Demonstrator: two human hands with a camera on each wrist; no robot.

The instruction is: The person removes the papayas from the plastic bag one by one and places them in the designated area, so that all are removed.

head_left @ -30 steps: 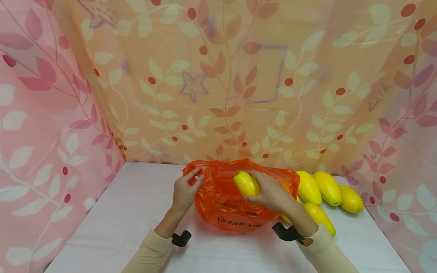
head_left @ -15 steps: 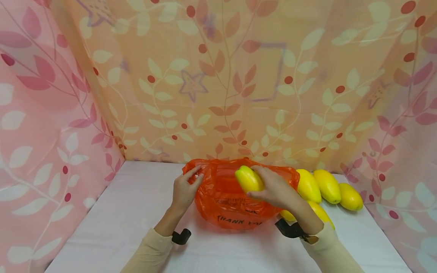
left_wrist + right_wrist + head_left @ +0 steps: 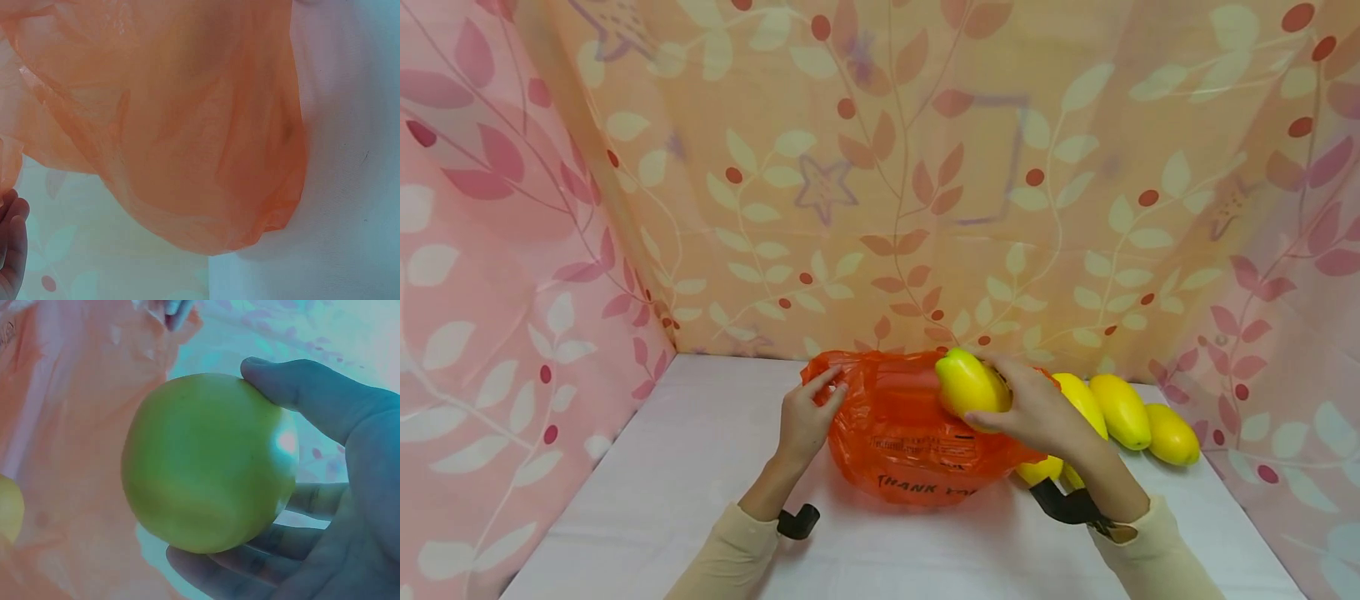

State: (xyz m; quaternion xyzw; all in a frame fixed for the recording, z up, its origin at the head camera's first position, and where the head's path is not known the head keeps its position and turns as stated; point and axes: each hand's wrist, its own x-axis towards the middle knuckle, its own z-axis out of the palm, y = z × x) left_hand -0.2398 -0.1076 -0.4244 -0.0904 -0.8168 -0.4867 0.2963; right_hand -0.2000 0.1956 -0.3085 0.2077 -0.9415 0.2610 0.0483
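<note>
In the head view, a thin red-orange plastic bag (image 3: 917, 467) with "THANK YOU" lettering lies with its mouth spread toward the back. My left hand (image 3: 803, 421) pinches its left rim; the left wrist view shows only those fingers (image 3: 14, 244) at the edge beside the bag (image 3: 187, 156). My right hand (image 3: 1037, 408) holds a yellow mango (image 3: 972, 387) with a greenish tip, raised over the bag's right side. Seen by the right wrist camera, the thumb lies on top of the mango (image 3: 209, 462) and the fingers curl beneath it. The bag's contents are unclear.
Right of the bag, several more yellow mangoes (image 3: 1118, 410) lie on the white tabletop (image 3: 700, 467), some partly hidden by my right arm. Floral curtains (image 3: 887, 167) enclose the back and both sides. Each wrist carries a black mount (image 3: 799, 522).
My right hand has lifted the mango slightly and moved it to the right across the bag's mouth. My left hand has stayed at the bag's left rim.
</note>
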